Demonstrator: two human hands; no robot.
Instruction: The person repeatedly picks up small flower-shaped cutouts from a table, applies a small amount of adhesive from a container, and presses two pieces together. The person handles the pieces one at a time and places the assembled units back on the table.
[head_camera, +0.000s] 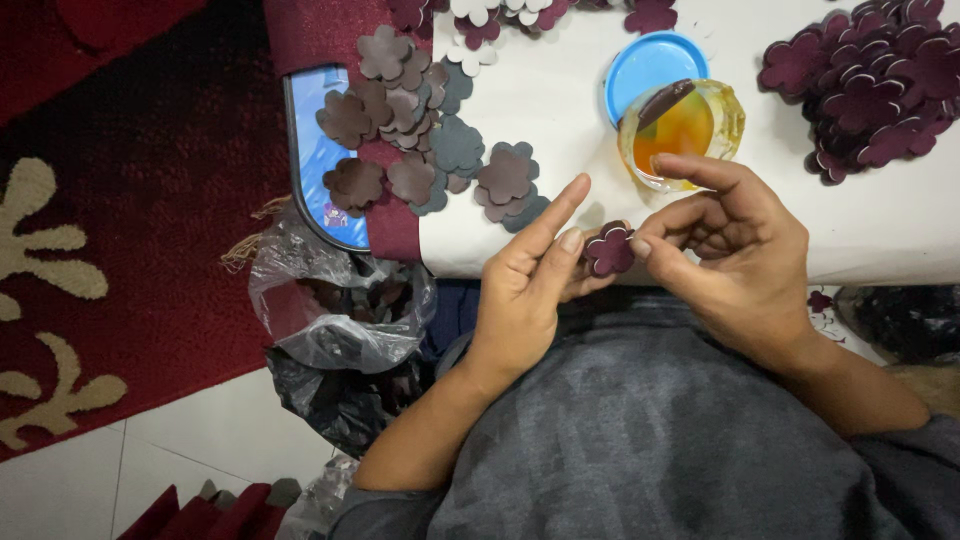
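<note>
Lap: grey cloth of the person's own clothing (640, 440) lies closest to the lens, directly below the grip.
Held piece: one maroon flower-shaped cutout (610, 250) sits between the two hands, just off the near edge of the tabletop (880, 230).
Left hand: the left hand (525, 285) closes on the cutout from its left side, middle finger and thumb against it, index finger stretched out straight and away.
Right hand: the right hand (735, 250) meets the same cutout from its right side, thumb tip touching the petal edge, the other fingers curled above.
Grip state: both hands are narrowed onto the cutout, pinching it between them.
Beyond the grip: a clear glass jar of amber liquid (685, 130) stands just past the right fingers, a dark flat stick resting across it, with a blue lid (645, 60) touching its far side.
Left of the grip: a loose spread of brown and grey flower cutouts (430, 130) lies on the tabletop and over a phone (315, 150).
Right, far from the grip: a heap of maroon cutouts (880, 80).
Lower left of the grip: crumpled plastic bags (340, 320) on the floor, beside a red rug (130, 230).
</note>
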